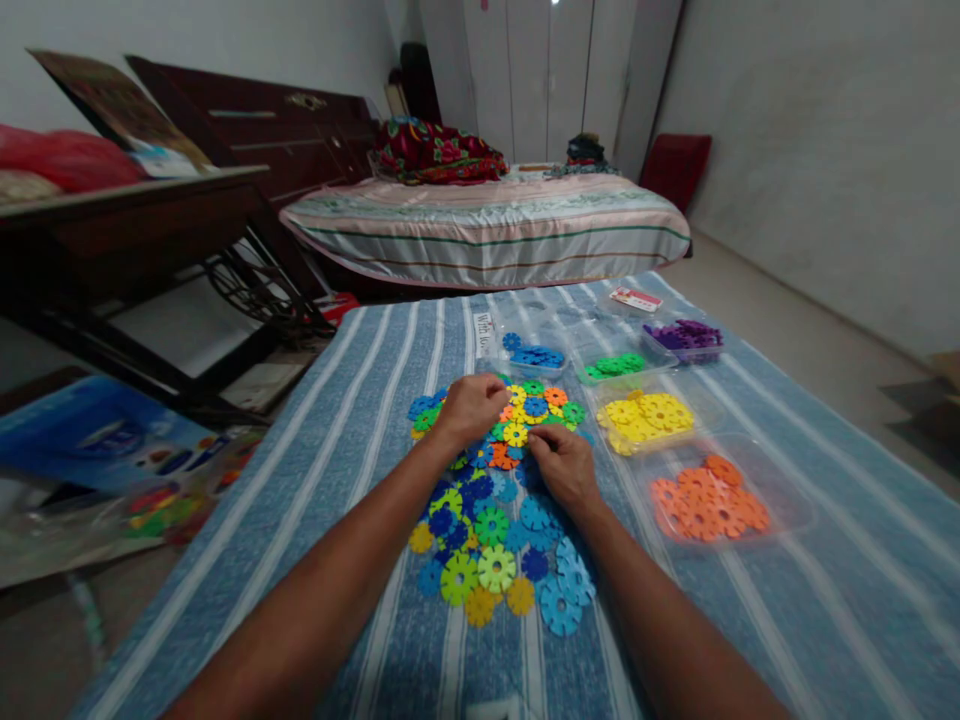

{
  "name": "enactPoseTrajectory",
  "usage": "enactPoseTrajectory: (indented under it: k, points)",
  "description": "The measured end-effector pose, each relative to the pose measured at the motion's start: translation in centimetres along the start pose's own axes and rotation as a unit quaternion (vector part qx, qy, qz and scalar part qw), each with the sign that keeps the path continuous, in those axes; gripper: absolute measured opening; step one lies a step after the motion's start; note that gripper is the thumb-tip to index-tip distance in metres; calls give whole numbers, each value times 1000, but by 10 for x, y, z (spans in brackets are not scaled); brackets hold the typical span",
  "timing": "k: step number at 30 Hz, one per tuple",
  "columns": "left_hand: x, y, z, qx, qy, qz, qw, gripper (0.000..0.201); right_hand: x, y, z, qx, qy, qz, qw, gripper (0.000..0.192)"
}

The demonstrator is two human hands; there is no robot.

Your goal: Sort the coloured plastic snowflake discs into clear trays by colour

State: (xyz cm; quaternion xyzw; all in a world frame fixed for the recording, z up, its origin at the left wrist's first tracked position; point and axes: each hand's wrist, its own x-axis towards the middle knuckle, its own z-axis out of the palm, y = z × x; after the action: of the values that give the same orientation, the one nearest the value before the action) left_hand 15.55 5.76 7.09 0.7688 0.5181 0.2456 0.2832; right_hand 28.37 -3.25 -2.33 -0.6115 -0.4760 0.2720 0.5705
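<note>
A loose pile of notched plastic snowflake discs (491, 525) in several colours spreads over the striped cloth before me. My left hand (474, 408) is over the far left part of the pile, its fingers curled together; what they hold, if anything, is hidden. Fingers pinched, my right hand (566, 465) rests at the pile's right side. Its fingertips are beside a yellow disc (516, 434), and I cannot make out anything between them. Around the hands lie an orange disc (555, 397) and a blue disc (535, 406).
Clear plastic boxes hold sorted discs: blue discs (536, 356), green discs (615, 366), purple discs (682, 336), yellow discs (649, 415) and orange discs (709, 497). A small card (636, 299) lies at the far edge. Beyond is a bed (480, 235); a sewing table (135, 200) stands left.
</note>
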Motion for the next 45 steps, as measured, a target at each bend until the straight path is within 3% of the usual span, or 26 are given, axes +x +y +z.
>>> enactPoseTrajectory:
  k: [5, 9, 15, 19, 26, 30, 33, 38, 42, 45]
  points:
    - [-50, -21, 5, 97, -26, 32, 994, 21, 8, 0, -4, 110, 47, 65, 991, 19]
    - [-72, -7, 18, 173, -132, 84, 972, 19, 14, -1, -8, 189, 76, 101, 974, 22]
    - [-75, 17, 30, 311, -208, 49, 926, 29, 17, -4, -14, 273, 88, 155, 945, 29]
    - [-71, 19, 30, 306, -227, 57, 923, 26, 18, -6, -14, 267, 84, 154, 947, 28]
    - [-63, 8, 31, 248, -210, 15, 945, 28, 19, -6, -13, 270, 73, 158, 947, 25]
    - [-59, 7, 28, 207, -200, -10, 957, 19, 19, -2, -12, 262, 71, 153, 950, 23]
    - [-57, 7, 19, 132, -242, -48, 960, 20, 20, 0, -12, 258, 69, 151, 952, 25]
    - [-56, 1, 9, 46, -341, -107, 933, 21, 20, -2, -12, 262, 69, 151, 951, 25]
    - [-58, -1, 11, 145, -278, -24, 949, 15, 20, -6, -12, 263, 64, 156, 950, 23]
    - [-61, 4, 13, 211, -262, 28, 941, 20, 20, -5, -12, 257, 55, 146, 954, 22]
